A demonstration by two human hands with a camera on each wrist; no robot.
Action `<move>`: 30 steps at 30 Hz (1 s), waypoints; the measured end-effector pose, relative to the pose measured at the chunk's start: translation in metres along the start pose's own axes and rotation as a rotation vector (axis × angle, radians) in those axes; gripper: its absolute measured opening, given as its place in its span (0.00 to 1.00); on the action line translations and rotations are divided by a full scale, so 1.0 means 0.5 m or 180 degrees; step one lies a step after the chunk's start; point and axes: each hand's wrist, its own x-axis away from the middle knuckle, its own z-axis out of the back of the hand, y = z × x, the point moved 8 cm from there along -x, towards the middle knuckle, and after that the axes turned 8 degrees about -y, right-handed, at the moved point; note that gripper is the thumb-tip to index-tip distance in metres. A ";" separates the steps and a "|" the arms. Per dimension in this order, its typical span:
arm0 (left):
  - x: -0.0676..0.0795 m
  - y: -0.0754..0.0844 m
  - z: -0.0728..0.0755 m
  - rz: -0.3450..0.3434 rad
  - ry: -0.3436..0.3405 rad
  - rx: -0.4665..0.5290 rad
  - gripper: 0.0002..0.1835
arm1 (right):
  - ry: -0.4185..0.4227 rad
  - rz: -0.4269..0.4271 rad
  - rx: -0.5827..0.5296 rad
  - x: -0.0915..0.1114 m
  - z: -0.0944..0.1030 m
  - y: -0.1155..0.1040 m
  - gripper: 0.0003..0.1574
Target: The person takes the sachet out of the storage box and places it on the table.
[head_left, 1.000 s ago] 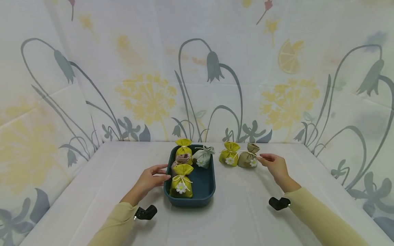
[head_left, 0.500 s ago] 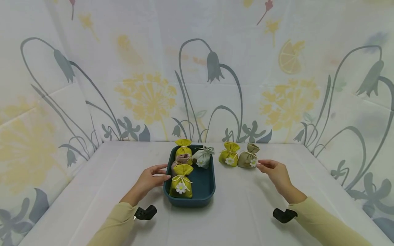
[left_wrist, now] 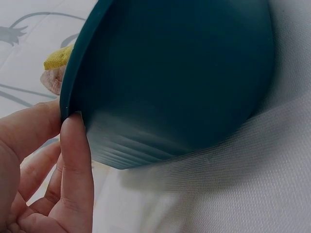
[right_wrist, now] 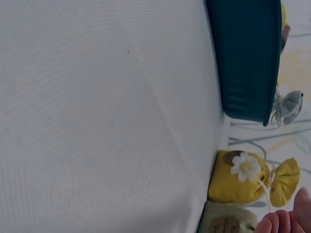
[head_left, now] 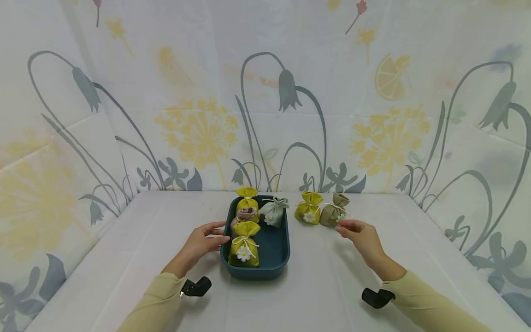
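Observation:
My left hand [head_left: 204, 240] pinches the left rim of a dark teal bin [head_left: 275, 244], thumb and finger on either side of the wall in the left wrist view. In the bin stand a front yellow drawstring pouch [head_left: 240, 262], a mauve pouch [head_left: 247, 213], a rear yellow pouch [head_left: 248, 203] and a pale grey-green pouch [head_left: 271, 212]. On the table to the right, a tan pouch [head_left: 330, 214] stands against another yellow pouch [head_left: 304, 213]. My right hand [head_left: 365, 240] pinches at the white flower [head_left: 340, 218] on the tan pouch, its fingertips covering part of it.
A white cloth covers the table [head_left: 311, 295]. Behind it hangs a pale curtain [head_left: 265, 138] printed with grey and yellow flowers. A black wrist camera [head_left: 197, 287] juts from the left wrist, and another camera [head_left: 377, 298] from the right.
My right hand, first at the tan pouch's string, drew slightly down and right, then moved left onto its flower. The left hand and the bin have stayed in place.

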 end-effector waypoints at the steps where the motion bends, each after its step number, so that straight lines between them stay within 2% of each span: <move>1: 0.000 0.000 0.000 -0.0001 -0.0001 0.0003 0.29 | -0.0005 0.0008 0.0003 0.000 -0.003 -0.001 0.26; 14: -0.002 -0.001 -0.001 -0.0017 -0.0023 0.0012 0.30 | -0.0104 0.0038 -0.0204 -0.010 -0.058 -0.022 0.25; 25: -0.001 -0.001 0.001 -0.0023 -0.0020 0.0025 0.31 | -0.0229 0.0027 -0.0331 -0.039 -0.105 -0.051 0.23; 30: 0.000 -0.001 0.001 -0.0017 -0.0021 0.0046 0.31 | -0.0235 0.0027 -0.0282 -0.051 -0.123 -0.058 0.21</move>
